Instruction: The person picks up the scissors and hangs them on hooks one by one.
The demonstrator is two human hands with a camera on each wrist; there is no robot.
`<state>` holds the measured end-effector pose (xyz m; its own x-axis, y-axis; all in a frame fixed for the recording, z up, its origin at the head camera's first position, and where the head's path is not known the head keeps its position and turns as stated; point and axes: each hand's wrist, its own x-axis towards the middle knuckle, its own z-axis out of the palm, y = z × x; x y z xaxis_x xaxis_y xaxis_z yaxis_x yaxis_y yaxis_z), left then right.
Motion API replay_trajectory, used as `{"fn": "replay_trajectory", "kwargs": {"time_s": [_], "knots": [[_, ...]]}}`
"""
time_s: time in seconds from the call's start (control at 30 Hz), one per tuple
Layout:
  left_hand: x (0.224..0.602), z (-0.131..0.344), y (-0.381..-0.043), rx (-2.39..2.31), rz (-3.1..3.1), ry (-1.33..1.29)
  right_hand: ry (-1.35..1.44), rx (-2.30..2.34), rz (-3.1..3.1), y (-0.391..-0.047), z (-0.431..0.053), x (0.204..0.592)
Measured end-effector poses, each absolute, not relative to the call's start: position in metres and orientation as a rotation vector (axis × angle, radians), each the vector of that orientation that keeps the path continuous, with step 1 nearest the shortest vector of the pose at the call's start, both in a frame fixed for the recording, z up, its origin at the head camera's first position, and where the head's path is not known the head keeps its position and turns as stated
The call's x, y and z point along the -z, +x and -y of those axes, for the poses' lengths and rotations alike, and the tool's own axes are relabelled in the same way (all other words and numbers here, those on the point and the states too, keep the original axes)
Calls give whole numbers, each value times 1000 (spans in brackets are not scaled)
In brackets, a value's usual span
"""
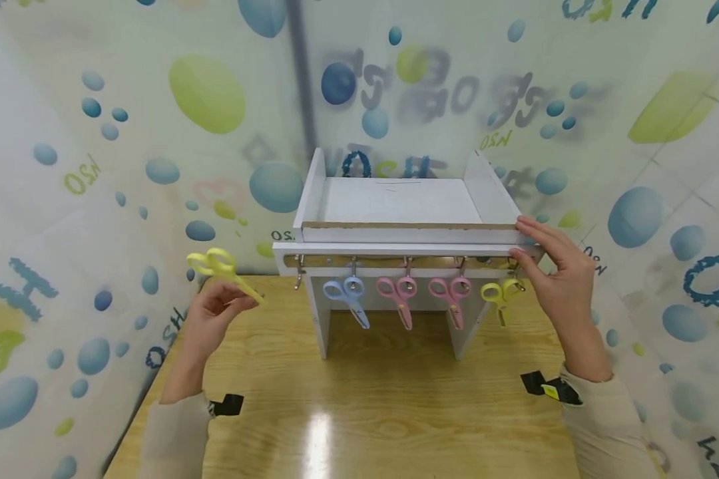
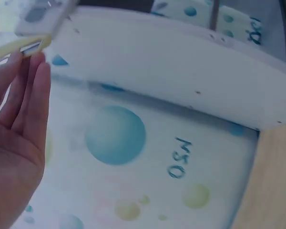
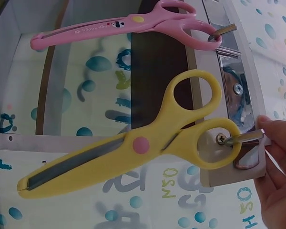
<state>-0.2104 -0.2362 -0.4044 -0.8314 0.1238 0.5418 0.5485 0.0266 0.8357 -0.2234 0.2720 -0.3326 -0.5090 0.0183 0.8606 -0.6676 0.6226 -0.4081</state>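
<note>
Held up left of the white shelf (image 1: 395, 253), yellow scissors (image 1: 218, 264) are pinched by the blades between thumb and fingers of my left hand (image 1: 210, 319), handle loops upward. My right hand (image 1: 560, 273) grips the shelf's front right corner. Beside it, a second pair of yellow scissors (image 3: 138, 143) hangs by one loop from the rightmost hook (image 3: 245, 137). Further left on the metal rail hang two pink scissors (image 1: 449, 293) and blue scissors (image 1: 347, 293). The leftmost hook (image 1: 299, 273) carries nothing. In the left wrist view, only part of the held scissors (image 2: 43, 44) shows.
The shelf stands on two side panels (image 1: 320, 319) at the back of a wooden table (image 1: 389, 406). Its upper tray (image 1: 395, 203) has raised sides. Patterned sheeting (image 1: 210, 153) surrounds the table behind and at both sides.
</note>
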Motion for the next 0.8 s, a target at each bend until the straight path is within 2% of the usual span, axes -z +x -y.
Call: {"fn": "replay_trajectory", "kwargs": {"time_s": [0.1,0.2,0.37,0.6,0.8], "knots": [[399,228,-199,1688,2103,-893,504,-946,1932,-224,-273,333],[399,219,-194,1502,2273,-945,490,-950,1933,-223,-273,334],[414,204,-199,1437,2470,-872,484,-950,1924,-224,-272,335],[449,192,-212,1584,2462,-812,512,-925,1952,-229,-276,334],[453,206,-220,1403,2575,-725,616,-948,2068,-224,-301,330]]}}
